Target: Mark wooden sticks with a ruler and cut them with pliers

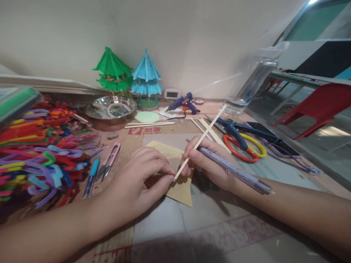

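Observation:
A thin pale wooden stick (210,127) slants up to the right between my hands. My left hand (142,171) is closed, its thumb and index fingertip pinching at the stick's lower end. My right hand (210,155) grips the stick farther up and also holds a clear purple-grey pen (236,170), which points back along my forearm. Beneath both hands lies a tan piece of paper (181,193), partly hidden by my fingers. More wooden sticks (216,135) rest just beyond my right hand, and others (149,124) lie farther back.
Colourful pipe cleaners (46,160) pile up at left, near pink thread snips (109,160) and a blue pen (91,175). Behind are a metal bowl (91,113), green (112,65) and blue (146,69) pagoda models, and a glue gun (183,103). Scissors (238,140) and a phone (274,138) lie right.

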### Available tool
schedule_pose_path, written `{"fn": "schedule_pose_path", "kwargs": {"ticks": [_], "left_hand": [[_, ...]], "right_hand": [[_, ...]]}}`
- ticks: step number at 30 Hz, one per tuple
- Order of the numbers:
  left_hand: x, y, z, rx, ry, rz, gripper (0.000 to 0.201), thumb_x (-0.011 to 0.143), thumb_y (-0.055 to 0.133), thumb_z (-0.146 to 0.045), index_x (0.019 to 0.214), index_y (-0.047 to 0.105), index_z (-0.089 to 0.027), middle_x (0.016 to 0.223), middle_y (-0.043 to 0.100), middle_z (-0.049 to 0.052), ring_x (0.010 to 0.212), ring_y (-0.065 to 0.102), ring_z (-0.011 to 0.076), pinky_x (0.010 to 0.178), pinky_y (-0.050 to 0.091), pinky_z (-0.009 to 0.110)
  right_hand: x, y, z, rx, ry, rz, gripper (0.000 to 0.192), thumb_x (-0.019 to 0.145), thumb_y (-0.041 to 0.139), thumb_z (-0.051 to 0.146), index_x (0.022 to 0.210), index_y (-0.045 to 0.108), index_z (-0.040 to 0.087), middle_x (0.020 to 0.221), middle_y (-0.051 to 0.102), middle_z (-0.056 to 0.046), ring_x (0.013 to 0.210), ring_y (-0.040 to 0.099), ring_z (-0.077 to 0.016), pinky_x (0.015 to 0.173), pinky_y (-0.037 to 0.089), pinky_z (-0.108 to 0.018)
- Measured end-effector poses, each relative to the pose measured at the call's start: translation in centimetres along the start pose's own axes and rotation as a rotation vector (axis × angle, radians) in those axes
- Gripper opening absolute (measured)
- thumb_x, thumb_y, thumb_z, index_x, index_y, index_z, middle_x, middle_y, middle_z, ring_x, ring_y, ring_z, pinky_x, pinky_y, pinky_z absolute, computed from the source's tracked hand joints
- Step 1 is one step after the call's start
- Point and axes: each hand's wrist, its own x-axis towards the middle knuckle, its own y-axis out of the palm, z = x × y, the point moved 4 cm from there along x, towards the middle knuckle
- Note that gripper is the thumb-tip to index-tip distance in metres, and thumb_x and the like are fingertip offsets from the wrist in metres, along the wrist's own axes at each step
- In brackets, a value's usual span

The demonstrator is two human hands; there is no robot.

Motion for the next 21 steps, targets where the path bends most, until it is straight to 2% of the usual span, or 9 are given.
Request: {"fn": "schedule_pose_path", "kwargs": {"ticks": [6,9,12,14,16,18,19,21], "left_hand": [[0.0,0.1,-0.5,0.019,-0.021,-0.014,0.013,0.077,0.054,-0.010,0.071,0.061,-0.019,0.074,0.061,-0.002,0.076,0.056,0.0132,0.072,0.043,0.027],[0.2,-0.2,-0.5,0.021,-0.029,-0.019,0.015,0.075,0.050,-0.008,0.068,0.058,-0.019,0.073,0.059,-0.002,0.075,0.054,0.0128,0.071,0.042,0.027],[0.1,-1.1,-0.1,0.023,-0.063,-0.092,0.015,0.077,0.047,-0.009,0.068,0.052,-0.020,0.072,0.055,-0.003,0.073,0.052,0.0131,0.068,0.041,0.028],[-0.2,-1.8,-0.1,0.000,-0.037,-0.146,0.017,0.080,0.044,-0.009,0.070,0.050,-0.021,0.072,0.054,-0.002,0.074,0.051,0.0137,0.067,0.041,0.029],[-0.6,-1.9,-0.7,-0.055,0.082,-0.108,0.018,0.082,0.042,-0.010,0.072,0.051,-0.022,0.076,0.055,-0.001,0.077,0.052,0.0148,0.070,0.042,0.031],[-0.9,-1.4,-1.5,-0.095,0.208,-0.010,0.017,0.085,0.045,-0.014,0.072,0.052,-0.022,0.080,0.057,0.001,0.080,0.053,0.0155,0.076,0.043,0.033],[-1.1,-1.2,-1.6,-0.095,0.228,0.022,0.017,0.086,0.049,-0.016,0.070,0.052,-0.022,0.080,0.057,0.001,0.081,0.053,0.0154,0.077,0.043,0.033],[-1.0,-0.9,-1.4,-0.048,0.172,0.012,0.017,0.086,0.055,-0.020,0.070,0.052,-0.021,0.079,0.056,0.000,0.080,0.053,0.0142,0.076,0.043,0.031]], "right_hand": [[-0.3,1.1,1.0,-0.070,0.047,0.070,0.027,0.094,0.054,0.045,0.090,0.051,0.018,0.070,0.066,-0.001,0.065,0.067,-0.0112,0.060,0.055,-0.022],[-0.6,1.6,1.1,-0.098,0.064,0.134,0.030,0.095,0.050,0.048,0.091,0.049,0.018,0.068,0.064,-0.001,0.064,0.066,-0.0108,0.060,0.054,-0.022],[-0.8,1.7,0.7,-0.121,0.128,0.159,0.034,0.094,0.049,0.052,0.088,0.048,0.019,0.065,0.063,0.000,0.061,0.064,-0.0108,0.059,0.053,-0.023],[-0.8,1.5,0.6,-0.079,0.119,0.132,0.033,0.094,0.050,0.051,0.088,0.048,0.018,0.066,0.063,-0.001,0.062,0.065,-0.0111,0.058,0.053,-0.023],[-0.6,1.3,0.4,-0.022,0.069,0.107,0.029,0.095,0.050,0.047,0.089,0.049,0.018,0.070,0.065,-0.002,0.064,0.066,-0.0117,0.060,0.054,-0.024],[-0.4,1.0,0.3,0.015,0.026,0.088,0.027,0.096,0.051,0.044,0.090,0.050,0.018,0.072,0.066,-0.002,0.066,0.066,-0.0119,0.061,0.055,-0.024],[-0.3,0.9,0.3,0.024,0.017,0.079,0.026,0.095,0.052,0.043,0.090,0.050,0.018,0.072,0.065,-0.002,0.066,0.066,-0.0118,0.061,0.055,-0.024],[-0.3,0.7,0.2,0.032,0.002,0.061,0.025,0.095,0.052,0.042,0.090,0.051,0.018,0.073,0.065,-0.001,0.067,0.066,-0.0117,0.062,0.055,-0.024]]}}
